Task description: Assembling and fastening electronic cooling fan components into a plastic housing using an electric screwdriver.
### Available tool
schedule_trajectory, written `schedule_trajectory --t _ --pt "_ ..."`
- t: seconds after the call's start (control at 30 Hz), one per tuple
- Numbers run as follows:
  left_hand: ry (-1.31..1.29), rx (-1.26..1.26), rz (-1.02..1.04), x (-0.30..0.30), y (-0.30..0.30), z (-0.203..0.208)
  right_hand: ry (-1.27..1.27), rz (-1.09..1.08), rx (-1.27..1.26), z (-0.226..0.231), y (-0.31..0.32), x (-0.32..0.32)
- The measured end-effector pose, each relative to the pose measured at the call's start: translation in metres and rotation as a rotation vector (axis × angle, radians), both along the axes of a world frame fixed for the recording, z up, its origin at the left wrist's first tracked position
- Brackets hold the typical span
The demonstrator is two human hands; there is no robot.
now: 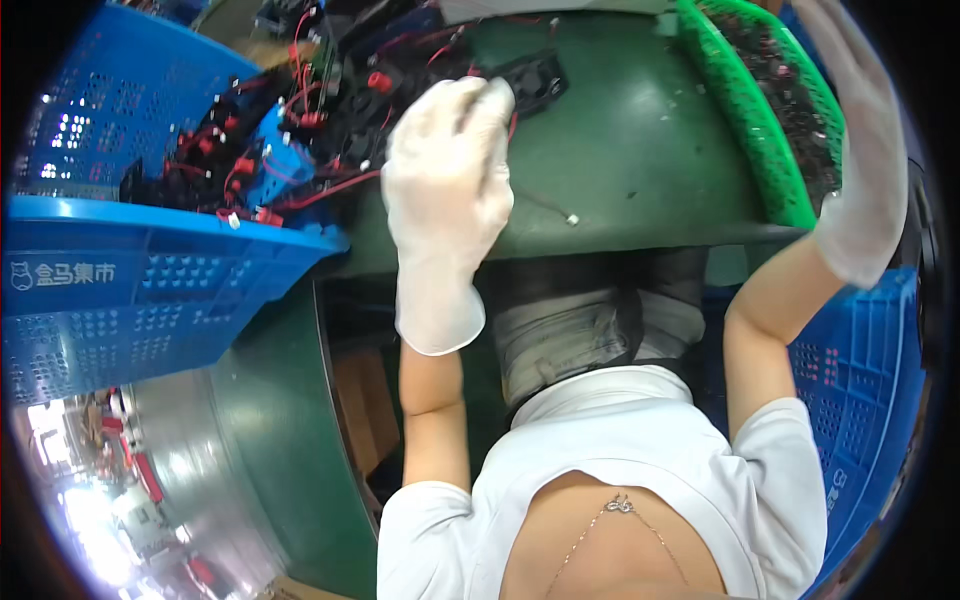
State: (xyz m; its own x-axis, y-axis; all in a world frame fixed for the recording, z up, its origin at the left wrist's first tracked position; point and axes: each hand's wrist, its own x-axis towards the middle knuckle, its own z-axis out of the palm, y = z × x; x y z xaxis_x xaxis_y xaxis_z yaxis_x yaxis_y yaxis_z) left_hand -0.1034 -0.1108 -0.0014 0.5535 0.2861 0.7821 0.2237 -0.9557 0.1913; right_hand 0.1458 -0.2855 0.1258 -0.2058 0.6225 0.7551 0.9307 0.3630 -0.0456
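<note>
Half closed and white-gloved, my left hand (448, 165) is by a black part (540, 76) on the green table (620, 150); whether it grips anything, I cannot tell. Heaped red-wired black parts (350, 130) lie leftward, by a blue crate (200, 285). Beside a green basket (748, 115), my right hand (868, 120) runs partly out of view, its hold unclear.

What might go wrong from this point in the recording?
The red wires lie tangled among black parts, so lifting one could drag others. The white plug on the table lies near the left hand and might snag. The green basket sits by the table's front edge, beside the right hand, so a bump might spill it.
</note>
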Motion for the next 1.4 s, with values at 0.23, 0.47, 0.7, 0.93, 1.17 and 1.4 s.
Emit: schedule_trajectory --t 0.23,0.47,0.7,0.93,1.17,1.4 --pt "0.782 0.054 0.239 0.060 0.030 -0.009 0.409 -0.256 -0.524 0.002 -0.084 0.048" --pt "0.807 -0.122 0.175 0.087 0.058 0.016 0.143 -0.620 -0.876 0.011 -0.010 0.145" --pt "-0.200 -1.448 -0.757 0.115 0.048 0.049 0.293 -0.512 -0.729 -0.091 0.037 0.175" --pt "-0.337 -1.826 -1.086 0.167 0.088 -0.009 0.465 -0.666 -0.616 -0.089 0.045 0.130" --pt "-0.555 -1.818 -0.944 0.161 0.075 -0.011 0.090 -0.758 -0.535 -0.108 0.040 0.181" --pt "-0.452 -1.854 -1.294 0.154 0.070 0.001 0.760 -0.112 -0.238 -0.081 0.063 0.200"
